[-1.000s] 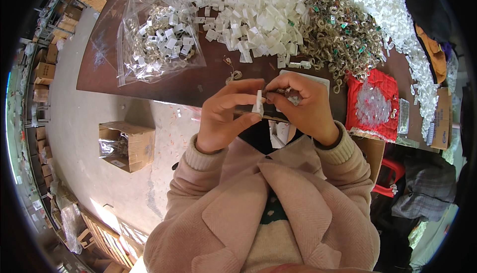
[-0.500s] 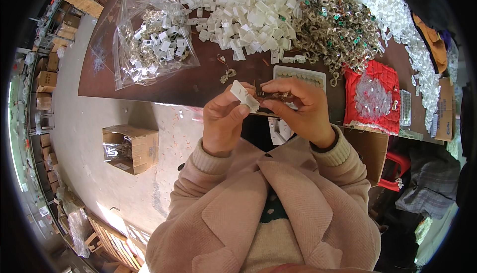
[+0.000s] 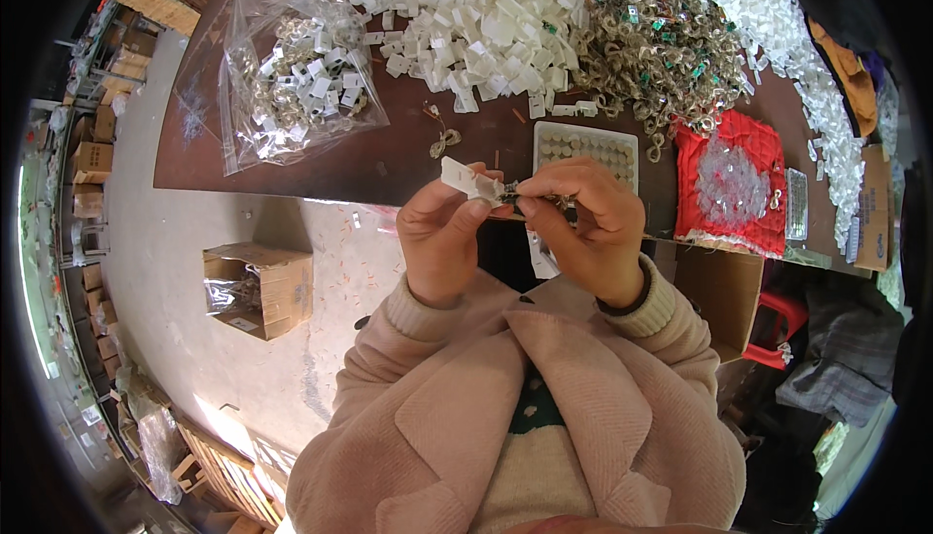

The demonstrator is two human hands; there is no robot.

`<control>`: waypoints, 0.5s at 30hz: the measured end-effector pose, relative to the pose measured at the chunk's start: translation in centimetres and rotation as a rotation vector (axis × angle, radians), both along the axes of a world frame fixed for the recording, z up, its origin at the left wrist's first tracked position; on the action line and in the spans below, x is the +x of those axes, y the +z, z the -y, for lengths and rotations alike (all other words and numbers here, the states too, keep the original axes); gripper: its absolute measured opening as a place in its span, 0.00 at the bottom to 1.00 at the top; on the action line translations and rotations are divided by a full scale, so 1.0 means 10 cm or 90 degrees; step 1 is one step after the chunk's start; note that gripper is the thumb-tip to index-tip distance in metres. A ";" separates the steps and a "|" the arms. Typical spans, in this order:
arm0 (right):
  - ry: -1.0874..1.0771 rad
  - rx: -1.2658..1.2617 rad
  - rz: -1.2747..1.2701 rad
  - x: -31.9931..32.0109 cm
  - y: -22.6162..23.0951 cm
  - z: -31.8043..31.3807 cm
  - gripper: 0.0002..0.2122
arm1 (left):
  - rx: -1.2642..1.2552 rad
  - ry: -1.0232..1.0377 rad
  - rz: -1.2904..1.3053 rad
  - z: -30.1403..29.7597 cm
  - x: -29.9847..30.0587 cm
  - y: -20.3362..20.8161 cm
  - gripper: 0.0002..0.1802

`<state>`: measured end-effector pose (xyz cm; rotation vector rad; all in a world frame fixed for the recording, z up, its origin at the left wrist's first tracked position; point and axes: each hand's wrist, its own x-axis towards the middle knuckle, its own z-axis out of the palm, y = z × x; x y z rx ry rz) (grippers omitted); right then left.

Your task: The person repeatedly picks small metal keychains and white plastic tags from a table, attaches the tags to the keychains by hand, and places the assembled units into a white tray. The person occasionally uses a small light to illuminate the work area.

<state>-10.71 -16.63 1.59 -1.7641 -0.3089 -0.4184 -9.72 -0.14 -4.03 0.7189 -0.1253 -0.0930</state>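
Between the thumb and fingers of my left hand (image 3: 439, 247) is a small white plastic casing (image 3: 464, 179), its outer end tilted up to the left. My right hand (image 3: 601, 228) pinches a coiled wire lead (image 3: 562, 201), mostly covered by the fingers. A small dark part in front of the right fingertips meets the casing's right end; whether it sits inside cannot be made out. Both hands are over the table's near edge. Just beyond the right hand lies a white tray (image 3: 636, 157) of round, pale pieces. A single coiled lead (image 3: 445, 143) rests on the brown table (image 3: 321, 172).
Piles of white casings (image 3: 486, 34) and coiled leads (image 3: 656, 48) cover the far table. A clear bag (image 3: 243, 131) of assembled pieces stands left. Clear small parts lie on a red cloth (image 3: 761, 160) at right. An open cardboard box (image 3: 285, 296) sits on the floor.
The casing has turned toward level in my left hand. My right fingers have closed in around the lead, bringing the dark part against the casing's end. More of the tray shows.
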 end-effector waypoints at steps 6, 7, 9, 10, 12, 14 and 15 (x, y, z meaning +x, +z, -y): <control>-0.009 0.020 -0.003 -0.02 0.01 -0.09 0.09 | 0.036 -0.005 0.043 0.01 -0.01 0.01 0.18; -0.013 0.020 -0.011 -0.02 0.01 -0.10 0.08 | 0.038 -0.005 0.050 0.01 -0.02 0.01 0.18; -0.011 0.036 -0.031 -0.03 0.01 -0.11 0.08 | 0.038 -0.002 0.057 0.02 -0.02 0.00 0.19; -0.005 0.050 -0.043 -0.03 0.01 -0.10 0.09 | 0.035 0.012 0.062 0.02 -0.02 -0.01 0.18; 0.031 0.102 -0.095 -0.04 0.00 -0.09 0.10 | 0.025 0.047 0.058 0.05 -0.03 -0.02 0.17; 0.090 0.182 -0.152 -0.05 0.00 -0.07 0.11 | 0.022 0.072 0.093 0.07 -0.01 -0.03 0.17; 0.082 0.140 -0.137 -0.06 -0.01 -0.07 0.11 | 0.021 0.086 0.110 0.08 -0.01 -0.03 0.17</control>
